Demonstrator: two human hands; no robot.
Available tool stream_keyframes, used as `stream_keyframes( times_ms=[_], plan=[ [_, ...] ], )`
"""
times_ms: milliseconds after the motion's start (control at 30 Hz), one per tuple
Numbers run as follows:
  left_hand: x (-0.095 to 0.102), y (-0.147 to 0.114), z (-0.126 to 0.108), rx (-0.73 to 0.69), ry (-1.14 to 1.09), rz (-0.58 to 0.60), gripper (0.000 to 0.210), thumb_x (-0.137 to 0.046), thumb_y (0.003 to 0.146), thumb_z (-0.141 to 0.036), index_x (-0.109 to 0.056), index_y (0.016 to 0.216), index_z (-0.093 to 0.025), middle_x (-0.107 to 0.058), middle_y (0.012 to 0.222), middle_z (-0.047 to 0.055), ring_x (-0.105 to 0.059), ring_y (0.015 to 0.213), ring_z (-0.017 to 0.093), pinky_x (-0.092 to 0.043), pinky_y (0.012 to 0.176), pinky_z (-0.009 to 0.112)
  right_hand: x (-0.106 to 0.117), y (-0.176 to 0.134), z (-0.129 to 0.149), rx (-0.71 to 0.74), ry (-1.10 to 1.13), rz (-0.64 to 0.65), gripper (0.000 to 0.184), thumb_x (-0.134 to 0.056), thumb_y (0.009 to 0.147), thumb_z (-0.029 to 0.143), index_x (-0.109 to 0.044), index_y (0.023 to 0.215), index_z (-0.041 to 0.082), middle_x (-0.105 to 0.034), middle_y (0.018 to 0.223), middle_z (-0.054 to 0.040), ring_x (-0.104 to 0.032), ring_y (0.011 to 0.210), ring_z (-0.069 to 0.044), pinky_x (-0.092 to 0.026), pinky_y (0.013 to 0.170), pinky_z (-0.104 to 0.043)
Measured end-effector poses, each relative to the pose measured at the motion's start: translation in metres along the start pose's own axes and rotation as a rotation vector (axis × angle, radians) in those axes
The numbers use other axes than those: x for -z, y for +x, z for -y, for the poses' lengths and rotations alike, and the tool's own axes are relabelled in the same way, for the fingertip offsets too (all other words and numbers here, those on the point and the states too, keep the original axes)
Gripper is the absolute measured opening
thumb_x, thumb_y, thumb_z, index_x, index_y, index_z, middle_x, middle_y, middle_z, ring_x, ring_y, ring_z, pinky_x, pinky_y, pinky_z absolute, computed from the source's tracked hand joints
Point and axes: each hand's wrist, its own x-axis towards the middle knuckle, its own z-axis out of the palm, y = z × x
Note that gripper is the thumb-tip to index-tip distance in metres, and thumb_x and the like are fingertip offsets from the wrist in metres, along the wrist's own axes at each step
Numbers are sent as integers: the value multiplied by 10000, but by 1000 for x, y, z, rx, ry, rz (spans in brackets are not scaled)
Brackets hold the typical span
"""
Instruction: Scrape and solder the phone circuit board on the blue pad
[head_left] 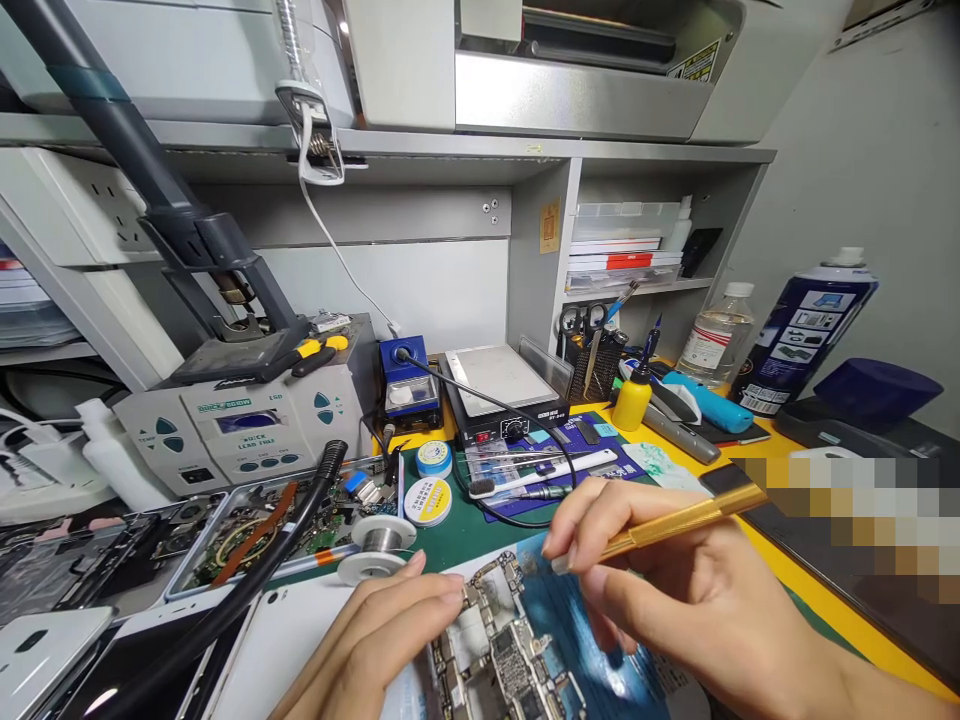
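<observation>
Circuit board (pixel 516 660): left hand (pixel 367 640) at edge, grip unclear (right hand (pixel 675 590) pinching gold-coloured tool (pixel 675 524)).

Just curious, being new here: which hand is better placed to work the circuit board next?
Likely the right hand: it holds a gold-coloured tool near the circuit board; the left hand shows none.

control unit (pixel 281 405), white toothbrush (pixel 547 472), yellow bottle (pixel 632 404) — mesh holder (pixel 606 372) near it, blue can (pixel 801 330)
</observation>
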Motion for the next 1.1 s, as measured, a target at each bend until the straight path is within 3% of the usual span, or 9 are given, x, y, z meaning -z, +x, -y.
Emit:
stream_keyframes(
  times_ms=[133,300,400,567,1100],
  plan=[
    [-2,-1,4,-13,-1,-12,695,-440,884,19,-506,1398,-444,-714,1255,-90,-649,1240,159,-557,1025,248,-1,2,1,42,-68,-18,154,-588,916,101,-671,847,212,-682,980,-42,-588,572,-77,-534,518,-210],
    [-6,0,9,-7,-17,-30,531,-498,913,-39,-588,1301,-391,-744,1196,-71,-691,1169,161,-537,1041,249,-4,4,4,160,-221,-37,169,-608,862,61,-675,829,213,-706,925,-36,-627,613,-100,-540,511,-198],
    [-8,4,9,-1,-28,-47,541,-437,928,-18,-591,1286,-394,-758,1151,-88,-703,1136,144,-553,1006,210,-6,5,8,224,-309,-60,184,-600,831,44,-674,794,209,-720,874,-34,-659,650,-113,-532,518,-187],
    [-3,13,-3,14,-53,-87,529,-370,960,-36,-600,1278,-391,-771,1099,-92,-719,1096,137,-580,969,200,-8,6,14,340,-411,-94,229,-563,792,2,-673,768,201,-737,811,-32,-717,765,-136,-571,669,-198],
    [0,20,-15,62,-95,-98,459,-335,983,-98,-627,1181,-391,-773,1055,-113,-743,1028,114,-563,986,192,-8,8,12,398,-444,-93,243,-554,765,-20,-679,765,188,-733,802,-29,-717,764,-116,-560,689,-167]
  ],
)
